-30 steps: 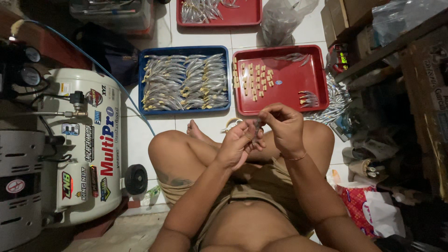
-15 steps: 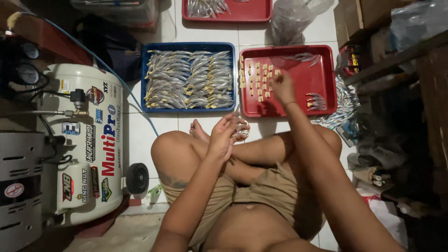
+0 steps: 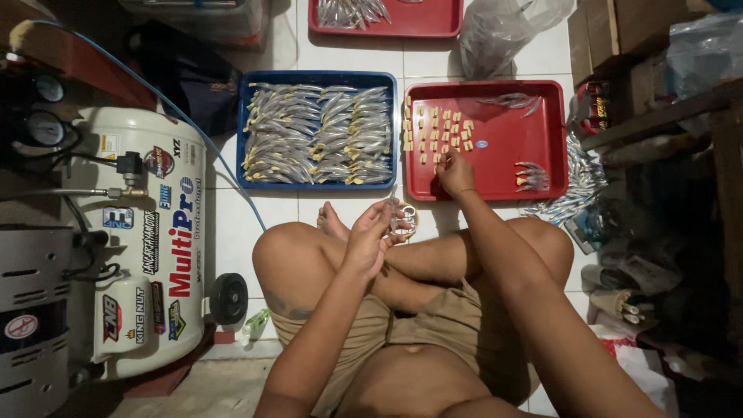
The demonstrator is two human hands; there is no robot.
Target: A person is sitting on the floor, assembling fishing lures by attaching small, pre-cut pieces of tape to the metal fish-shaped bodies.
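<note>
Red tray: shallow red plastic tray (image 3: 495, 174) on white floor tiles, straight ahead of the seated person, right of the blue one.
Pale blocks: rows of small tan foam-like pieces (image 3: 437, 133) in the red tray's left half; rows run away from the person.
Right hand: right hand (image 3: 455, 172) stretched forward, fingers pinched narrow at the near end of the blocks; whether it grips one, cannot tell.
Left hand: left hand (image 3: 371, 238) held back over the knee, fingers curled near a small clear round container (image 3: 402, 219) beside the foot; contact unclear.
Key relation: blocks lie forward and slightly right of the body; right hand is on them, left hand well behind.
Blue tray: blue plastic tray (image 3: 319, 130) just left of the red one, packed with silvery fish-shaped lures (image 3: 313, 131), long axes left-right.
Loose lures: few silver lures (image 3: 532, 176) at the red tray's right side.
Compressor: white air compressor tank (image 3: 147, 232) far left, covered in red, blue and black stickers.
Bag: clear plastic bag (image 3: 503, 31) beyond the red tray.
</note>
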